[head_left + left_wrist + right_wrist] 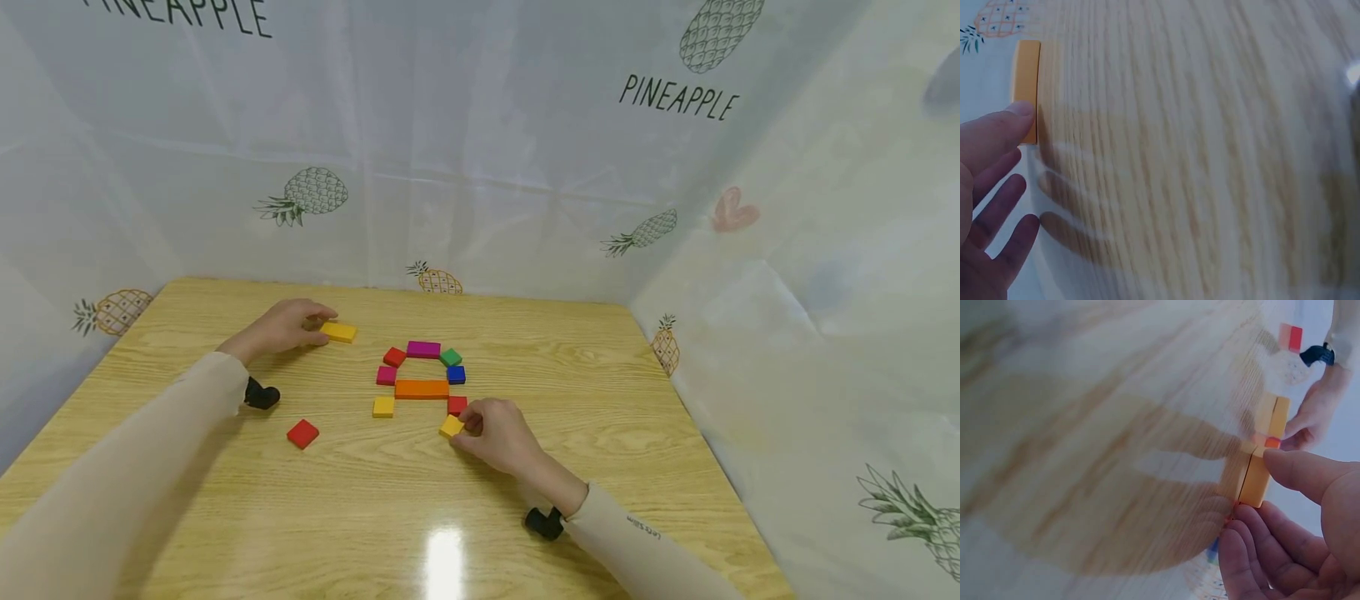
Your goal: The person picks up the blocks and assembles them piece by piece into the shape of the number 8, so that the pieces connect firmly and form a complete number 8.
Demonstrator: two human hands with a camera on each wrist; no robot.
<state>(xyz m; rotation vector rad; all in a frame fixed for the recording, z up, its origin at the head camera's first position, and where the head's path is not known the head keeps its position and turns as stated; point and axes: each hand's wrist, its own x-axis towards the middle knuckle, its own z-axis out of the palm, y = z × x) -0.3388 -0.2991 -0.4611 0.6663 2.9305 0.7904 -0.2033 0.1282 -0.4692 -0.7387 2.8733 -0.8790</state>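
Observation:
My left hand (285, 327) holds a yellow rectangular block (339, 332) by its left end, at the table's back left. The left wrist view shows the thumb on that block (1026, 75), the other fingers spread behind. With thumb and fingers, my right hand (498, 435) pinches a small yellow square block (451, 427), also seen between the fingertips in the right wrist view (1255, 481). Right above this square lies a red block (457, 405), partly behind the fingers. It belongs to an arch-like figure with an orange bar (422, 389) across its middle.
Around the figure's top run a purple bar (423, 350), a red block (394, 357), a green block (451, 357), a magenta block (386, 376) and a blue block (456, 375). A yellow square (383, 407) sits lower left. A loose red block (303, 433) lies further left.

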